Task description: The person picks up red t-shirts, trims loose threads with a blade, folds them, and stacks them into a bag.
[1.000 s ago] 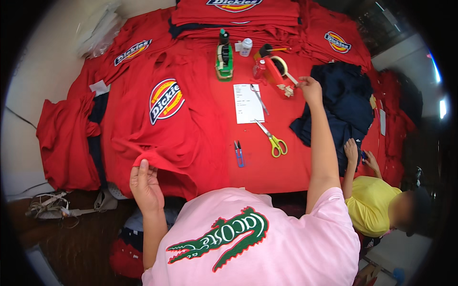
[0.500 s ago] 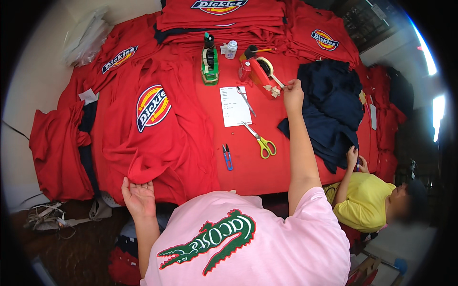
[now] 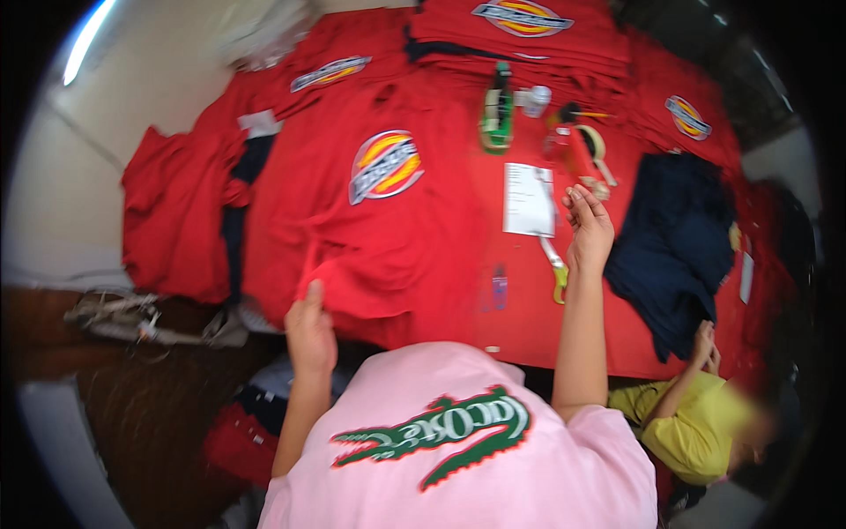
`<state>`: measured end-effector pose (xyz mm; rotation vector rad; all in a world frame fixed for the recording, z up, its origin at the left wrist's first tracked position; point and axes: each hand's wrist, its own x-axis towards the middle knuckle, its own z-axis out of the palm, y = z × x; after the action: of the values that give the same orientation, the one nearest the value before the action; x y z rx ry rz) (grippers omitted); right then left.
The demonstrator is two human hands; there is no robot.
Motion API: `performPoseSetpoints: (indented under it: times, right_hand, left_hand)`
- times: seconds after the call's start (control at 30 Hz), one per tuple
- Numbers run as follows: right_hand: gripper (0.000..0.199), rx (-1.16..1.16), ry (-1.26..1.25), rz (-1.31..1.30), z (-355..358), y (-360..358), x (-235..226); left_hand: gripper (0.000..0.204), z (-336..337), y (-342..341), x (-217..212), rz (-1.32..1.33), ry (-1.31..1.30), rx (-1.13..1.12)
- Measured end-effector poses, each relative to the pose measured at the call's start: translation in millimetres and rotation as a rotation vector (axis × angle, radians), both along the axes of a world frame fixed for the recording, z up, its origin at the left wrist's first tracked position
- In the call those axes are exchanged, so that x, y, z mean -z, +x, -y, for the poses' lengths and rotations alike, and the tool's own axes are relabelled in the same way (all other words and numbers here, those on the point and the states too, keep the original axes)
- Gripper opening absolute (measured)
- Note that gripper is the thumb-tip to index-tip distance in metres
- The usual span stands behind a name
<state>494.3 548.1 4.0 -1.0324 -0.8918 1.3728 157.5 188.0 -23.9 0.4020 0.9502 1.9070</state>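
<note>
My left hand [image 3: 311, 333] grips the near edge of a red sweatshirt [image 3: 379, 256] with a round, colourful chest patch, and lifts a fold of it. My right hand [image 3: 589, 231] is raised over the red-covered table with thumb and fingers pinched together; anything between the fingertips is too small and blurred to make out. Just beyond it stands a red tape dispenser [image 3: 577, 157] with a cream roll of tape [image 3: 592, 141]. Scissors with yellow-green handles [image 3: 560, 280] lie partly behind my right hand, beside a white printed sheet [image 3: 526, 207]. Small blue thread snips [image 3: 500, 289] look blurred nearer me.
A green tape dispenser [image 3: 496, 123] and a white bottle [image 3: 535, 102] stand farther back. Navy garments [image 3: 674, 234] lie at right, where a co-worker in yellow [image 3: 692, 423] works. Stacked red garments [image 3: 520, 55] line the back. Cables [image 3: 123, 313] lie at lower left.
My right hand has come away from the tape dispenser, toward me. My left hand has turned from palm-up to gripping the sweatshirt's edge. The whole view has shifted and blurred.
</note>
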Motion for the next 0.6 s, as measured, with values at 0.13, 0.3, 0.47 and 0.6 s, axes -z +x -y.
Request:
performPoseSetpoints:
  times: [0.13,0.3,0.47,0.6]
  right_hand:
    - [0.016,-0.454,-0.064,-0.005,102.3,-93.7,-52.1]
    - [0.015,-0.858,0.106,0.066,189.8,-175.9,-92.4]
    - [0.016,-0.84,0.304,0.409,232.2,-223.3,-89.0]
    - [0.013,-0.805,0.365,0.521,256.6,-252.5,-87.4]
  left_hand:
    - [0.038,-28.7,15.0,-56.5,0.023,-0.075,-0.061]
    - [0.052,-11.6,0.9,-74.0,0.074,0.007,0.043]
    - [0.045,13.8,-20.1,-60.0,0.152,0.017,0.11]
    - [0.039,34.3,-41.8,-40.0,0.226,0.068,0.158]
